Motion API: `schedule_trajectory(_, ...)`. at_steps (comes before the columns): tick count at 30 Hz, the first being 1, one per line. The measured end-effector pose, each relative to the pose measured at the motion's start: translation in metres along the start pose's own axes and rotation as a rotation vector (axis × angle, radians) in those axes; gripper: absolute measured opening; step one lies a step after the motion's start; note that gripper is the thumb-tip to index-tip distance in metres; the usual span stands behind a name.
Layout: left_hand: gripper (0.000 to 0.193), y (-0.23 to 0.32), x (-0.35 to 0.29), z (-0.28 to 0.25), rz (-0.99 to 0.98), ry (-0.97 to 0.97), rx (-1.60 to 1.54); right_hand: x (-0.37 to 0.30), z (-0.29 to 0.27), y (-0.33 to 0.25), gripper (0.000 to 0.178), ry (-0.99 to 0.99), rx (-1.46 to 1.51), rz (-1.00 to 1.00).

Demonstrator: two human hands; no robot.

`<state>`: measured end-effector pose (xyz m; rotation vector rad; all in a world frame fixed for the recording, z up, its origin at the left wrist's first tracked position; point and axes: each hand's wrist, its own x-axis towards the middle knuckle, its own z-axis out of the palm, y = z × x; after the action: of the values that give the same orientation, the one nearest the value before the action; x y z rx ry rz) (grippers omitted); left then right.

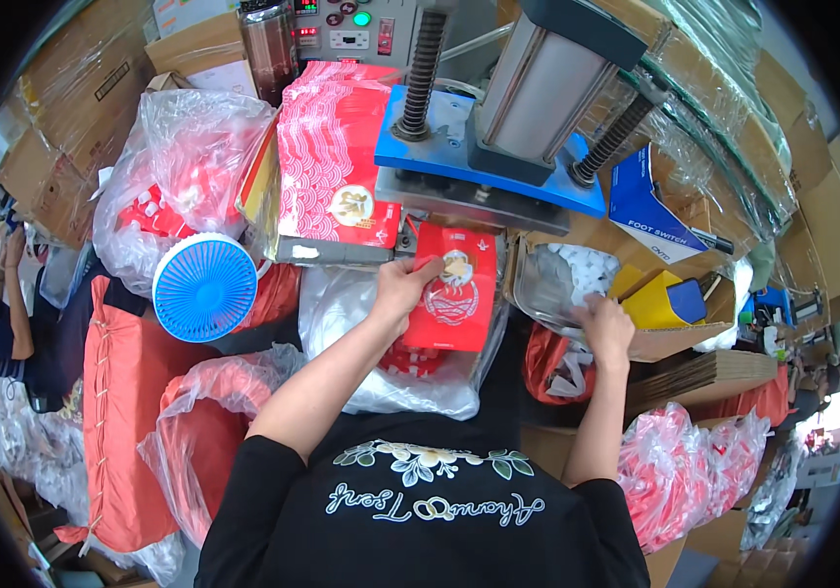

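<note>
Counted one red printed packet (469, 318) in front of the press (489, 157), pinched near its left edge by one left hand (402, 292) — thumb on the printed face beside a pale gold emblem (457, 267), other fingers mostly hidden. Found one right hand (604, 328) at the near right part of one clear container (541, 294), fingers curled; could not tell whether closed on anything. Saw many small white pieces (585, 265) heaped in that container, too jumbled to count.

Noted on the press one blue plate (440, 122), two springs (420, 73) and one thick metal cylinder (543, 88). Counted also one blue fan (205, 287), one stack of red printed sheets (327, 147) with layers too close to number, one blue-and-white box (650, 201) and one yellow-and-blue box (670, 302).

Traced the packet's far edge close to the press, its near edge out over clear plastic wrapping (337, 333), its right edge near the container — with only a narrow strip between. Saw the container hemmed in by the yellow-and-blue box on the right. Found more open room between the two forearms, toward the body.
</note>
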<state>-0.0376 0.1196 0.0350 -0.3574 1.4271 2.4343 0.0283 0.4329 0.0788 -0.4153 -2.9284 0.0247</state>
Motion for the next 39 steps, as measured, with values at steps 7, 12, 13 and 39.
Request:
schedule_trajectory(7,0.045,0.054,0.004,-0.038,0.808,0.289,1.153,0.011,0.028,-0.049,0.026,0.062,0.301,-0.177)
schedule_trajectory(12,0.042,0.031,-0.017,-0.118,1.039,0.267,1.478,0.021,0.025,-0.035,0.027,0.096,0.552,-0.136)
schedule_trajectory(13,0.033,0.034,-0.017,-0.126,1.003,0.279,1.404,0.022,0.022,-0.034,0.025,0.111,0.681,-0.072)
schedule_trajectory(39,0.026,0.003,-0.014,-0.001,-0.004,-0.041,0.074,0.027,0.009,-0.065,0.024,0.122,0.743,-0.166)
